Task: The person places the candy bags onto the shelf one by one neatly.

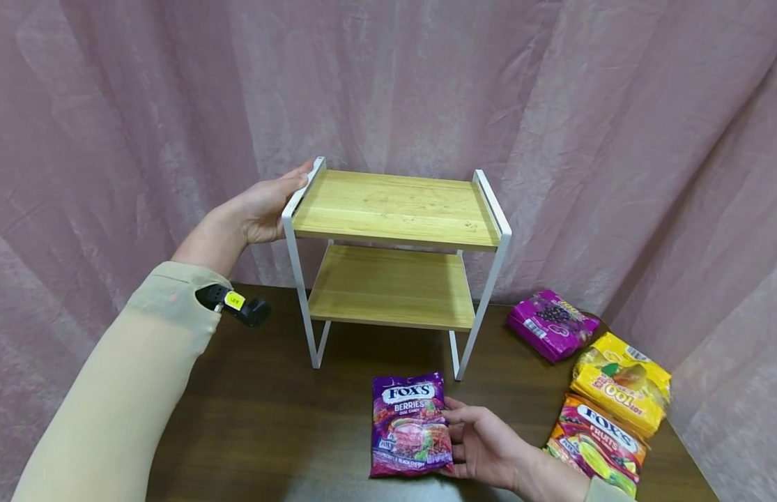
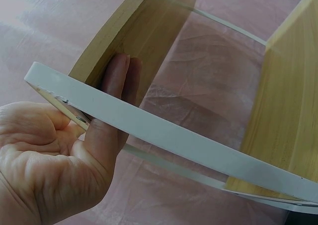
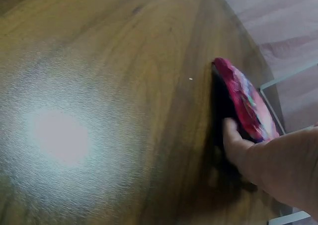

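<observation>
A two-tier shelf (image 1: 394, 209) with wooden boards and white metal side frames stands against the curtain. My left hand (image 1: 269, 208) grips the top of its left side. In the left wrist view, the fingers (image 2: 102, 140) pass behind the white frame bar (image 2: 134, 120) and reach under the top board (image 2: 144, 51). In front of the shelf, my right hand (image 1: 488, 446) holds a purple bag of Fox's Berries candy (image 1: 408, 425) by its right edge. The right wrist view shows this candy bag (image 3: 246, 98) tilted, fingers at its underside.
To the right lie a purple candy bag with a grape picture (image 1: 551, 324), a yellow candy bag (image 1: 623, 383) and an orange Fox's Fruits bag (image 1: 595, 446). Pink curtains (image 1: 388, 84) hang behind the dark wooden table (image 1: 250, 418).
</observation>
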The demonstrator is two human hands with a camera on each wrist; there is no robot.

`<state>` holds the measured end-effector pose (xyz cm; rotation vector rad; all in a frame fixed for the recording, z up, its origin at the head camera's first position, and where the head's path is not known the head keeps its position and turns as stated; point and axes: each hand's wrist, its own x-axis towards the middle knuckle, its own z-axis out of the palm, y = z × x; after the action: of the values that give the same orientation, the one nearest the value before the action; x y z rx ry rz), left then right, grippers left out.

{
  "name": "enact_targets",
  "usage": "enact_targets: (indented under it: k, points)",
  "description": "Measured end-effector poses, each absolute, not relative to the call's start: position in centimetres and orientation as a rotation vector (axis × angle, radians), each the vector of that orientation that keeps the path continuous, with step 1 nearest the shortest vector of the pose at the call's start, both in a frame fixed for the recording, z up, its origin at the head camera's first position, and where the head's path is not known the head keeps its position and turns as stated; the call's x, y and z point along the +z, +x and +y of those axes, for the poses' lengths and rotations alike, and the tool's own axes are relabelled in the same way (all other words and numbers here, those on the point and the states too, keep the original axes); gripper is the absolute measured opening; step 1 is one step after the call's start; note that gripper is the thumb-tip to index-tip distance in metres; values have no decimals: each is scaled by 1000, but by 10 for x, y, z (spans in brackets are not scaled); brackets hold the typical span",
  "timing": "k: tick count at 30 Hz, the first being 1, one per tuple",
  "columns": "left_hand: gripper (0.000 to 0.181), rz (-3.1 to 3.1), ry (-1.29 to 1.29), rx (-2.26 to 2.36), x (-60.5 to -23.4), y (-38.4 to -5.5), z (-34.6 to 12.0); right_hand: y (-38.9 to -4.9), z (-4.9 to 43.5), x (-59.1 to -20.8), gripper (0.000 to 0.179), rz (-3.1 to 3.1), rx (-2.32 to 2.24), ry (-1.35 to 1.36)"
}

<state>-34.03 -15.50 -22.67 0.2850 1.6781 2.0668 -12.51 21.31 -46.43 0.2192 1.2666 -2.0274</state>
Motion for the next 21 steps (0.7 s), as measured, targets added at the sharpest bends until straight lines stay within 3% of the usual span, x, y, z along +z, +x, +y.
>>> enact_targets:
  k: [11,21]
  points:
    - [56,1668,293,2070,-226,-339,-154,-119,205,-471,96,1213,-2152,236]
    - [56,1655,293,2075,-226,-339,-156,-117,199,-476,95,1293,-2144,275]
